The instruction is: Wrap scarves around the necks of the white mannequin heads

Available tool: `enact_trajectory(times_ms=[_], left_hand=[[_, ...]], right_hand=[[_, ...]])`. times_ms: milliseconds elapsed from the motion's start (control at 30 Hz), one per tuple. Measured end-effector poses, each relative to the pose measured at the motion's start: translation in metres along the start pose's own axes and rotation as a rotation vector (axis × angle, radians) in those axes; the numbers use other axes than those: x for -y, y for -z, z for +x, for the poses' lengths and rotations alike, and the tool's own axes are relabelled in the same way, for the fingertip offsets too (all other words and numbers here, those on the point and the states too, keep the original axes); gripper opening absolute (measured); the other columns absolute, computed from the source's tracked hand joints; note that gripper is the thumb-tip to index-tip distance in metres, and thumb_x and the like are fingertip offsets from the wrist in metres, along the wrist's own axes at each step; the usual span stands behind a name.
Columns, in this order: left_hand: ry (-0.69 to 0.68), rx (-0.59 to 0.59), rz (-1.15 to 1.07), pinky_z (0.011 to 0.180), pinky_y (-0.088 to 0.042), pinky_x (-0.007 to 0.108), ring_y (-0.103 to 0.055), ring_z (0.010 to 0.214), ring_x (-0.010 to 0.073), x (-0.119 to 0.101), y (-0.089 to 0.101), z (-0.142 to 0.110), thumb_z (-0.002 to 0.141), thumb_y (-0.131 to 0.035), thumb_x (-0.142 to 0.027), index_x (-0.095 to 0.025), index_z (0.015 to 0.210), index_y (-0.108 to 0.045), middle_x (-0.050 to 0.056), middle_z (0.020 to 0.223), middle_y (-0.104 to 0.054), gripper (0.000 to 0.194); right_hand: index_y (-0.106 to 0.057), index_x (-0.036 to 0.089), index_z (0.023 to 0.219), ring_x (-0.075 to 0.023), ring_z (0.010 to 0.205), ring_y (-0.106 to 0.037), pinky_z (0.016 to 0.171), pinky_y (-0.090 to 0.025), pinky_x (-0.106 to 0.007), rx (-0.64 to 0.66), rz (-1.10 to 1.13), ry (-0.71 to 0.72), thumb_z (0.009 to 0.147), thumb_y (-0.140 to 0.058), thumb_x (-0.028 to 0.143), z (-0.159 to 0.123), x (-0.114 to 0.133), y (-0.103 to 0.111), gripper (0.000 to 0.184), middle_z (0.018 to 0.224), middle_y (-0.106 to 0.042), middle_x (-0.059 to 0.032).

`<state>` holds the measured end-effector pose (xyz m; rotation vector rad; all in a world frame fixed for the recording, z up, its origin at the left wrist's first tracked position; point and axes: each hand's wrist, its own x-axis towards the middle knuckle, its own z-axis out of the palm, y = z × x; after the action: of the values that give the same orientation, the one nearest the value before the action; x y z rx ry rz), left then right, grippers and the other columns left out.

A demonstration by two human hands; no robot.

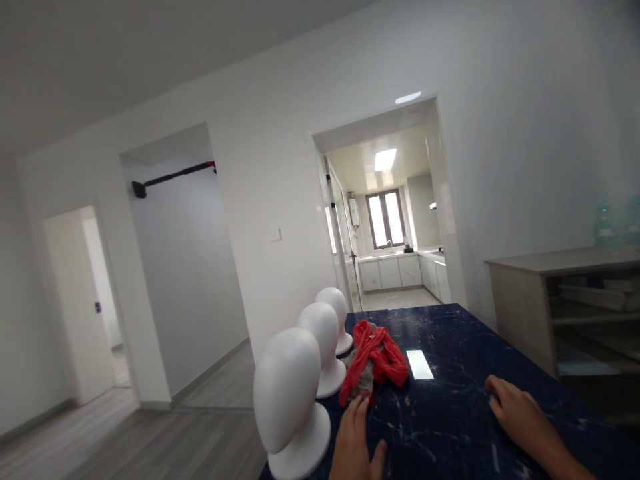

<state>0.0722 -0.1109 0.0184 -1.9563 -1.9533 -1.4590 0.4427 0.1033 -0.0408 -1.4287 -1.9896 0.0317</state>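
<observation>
My left hand (pixel 354 441) lies flat on the dark blue marbled table (pixel 450 407), fingers stretched out, fingertips touching the near edge of a bundle of red and grey cloth (pixel 373 360). My right hand (pixel 517 413) rests on the table to the right, fingers curled down loosely, holding nothing. Three white mannequin heads stand in a row along the table's left edge: the nearest one (pixel 290 403) beside my left hand, a second (pixel 323 350) behind it, a third (pixel 335 317) farthest.
A grey shelf unit (pixel 565 307) stands at the right wall with bottles (pixel 613 225) on top. Beyond the table an open doorway leads to a white kitchen (pixel 395 260). Other doorways open at the left over grey wood flooring.
</observation>
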Motion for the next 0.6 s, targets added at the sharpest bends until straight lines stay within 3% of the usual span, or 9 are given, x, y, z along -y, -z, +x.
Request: enact_trajectory(times_ms=[67, 167, 300, 400, 500, 600], left_hand=[[-0.016, 0.030, -0.006, 0.127, -0.040, 0.050, -0.052, 0.147, 0.0359, -0.020, -0.005, 0.012, 0.074, -0.066, -0.017, -0.026, 0.145, -0.067, 0.011, 0.155, -0.061, 0.071], [-0.141, -0.035, -0.063, 0.124, -0.043, 0.051, -0.055, 0.143, 0.0364, -0.047, -0.001, 0.010, 0.081, -0.070, -0.027, -0.030, 0.140, -0.070, 0.010, 0.150, -0.064, 0.059], [-0.222, -0.235, -0.066, 0.118, -0.049, 0.053, -0.061, 0.135, 0.0370, -0.059, 0.038, -0.004, 0.088, -0.067, -0.042, -0.029, 0.132, -0.072, 0.013, 0.140, -0.069, 0.046], [-0.170, -0.486, -0.022, 0.115, -0.052, 0.052, -0.067, 0.125, 0.0357, -0.037, 0.090, -0.006, 0.086, -0.070, -0.048, -0.025, 0.129, -0.066, 0.016, 0.129, -0.072, 0.049], [-0.100, -0.723, 0.011, 0.117, -0.049, 0.056, -0.068, 0.123, 0.0395, 0.007, 0.142, -0.003, 0.072, -0.081, -0.059, -0.019, 0.130, -0.058, 0.019, 0.127, -0.070, 0.074], [0.028, -0.733, 0.123, 0.121, -0.044, 0.061, -0.063, 0.129, 0.0459, 0.054, 0.165, -0.005, 0.057, -0.086, -0.065, -0.019, 0.132, -0.058, 0.018, 0.133, -0.068, 0.093]], right_hand=[[-0.063, 0.026, 0.095, -0.0279, 0.094, -0.072, 0.085, -0.044, -0.041, 0.000, 0.010, -0.002, 0.094, -0.045, 0.026, 0.000, -0.003, -0.001, 0.019, 0.099, -0.076, -0.0083], [-0.063, 0.027, 0.095, -0.0284, 0.094, -0.072, 0.084, -0.045, -0.042, 0.007, 0.022, -0.001, 0.094, -0.044, 0.027, 0.001, -0.007, -0.003, 0.019, 0.100, -0.076, -0.0087], [-0.062, 0.026, 0.094, -0.0284, 0.093, -0.072, 0.084, -0.045, -0.042, -0.004, 0.029, -0.001, 0.093, -0.044, 0.027, 0.001, -0.006, -0.002, 0.018, 0.099, -0.076, -0.0087], [-0.062, 0.027, 0.093, -0.0281, 0.091, -0.072, 0.083, -0.044, -0.042, -0.015, 0.032, -0.009, 0.094, -0.045, 0.027, 0.001, -0.004, -0.001, 0.018, 0.099, -0.075, -0.0082], [-0.062, 0.026, 0.092, -0.0278, 0.091, -0.072, 0.082, -0.043, -0.040, -0.018, 0.052, -0.018, 0.093, -0.046, 0.027, 0.002, -0.001, -0.001, 0.017, 0.098, -0.075, -0.0080], [-0.061, 0.025, 0.092, -0.0268, 0.093, -0.071, 0.083, -0.042, -0.039, -0.033, 0.060, -0.026, 0.093, -0.045, 0.022, 0.002, 0.006, 0.000, 0.017, 0.097, -0.075, -0.0078]])
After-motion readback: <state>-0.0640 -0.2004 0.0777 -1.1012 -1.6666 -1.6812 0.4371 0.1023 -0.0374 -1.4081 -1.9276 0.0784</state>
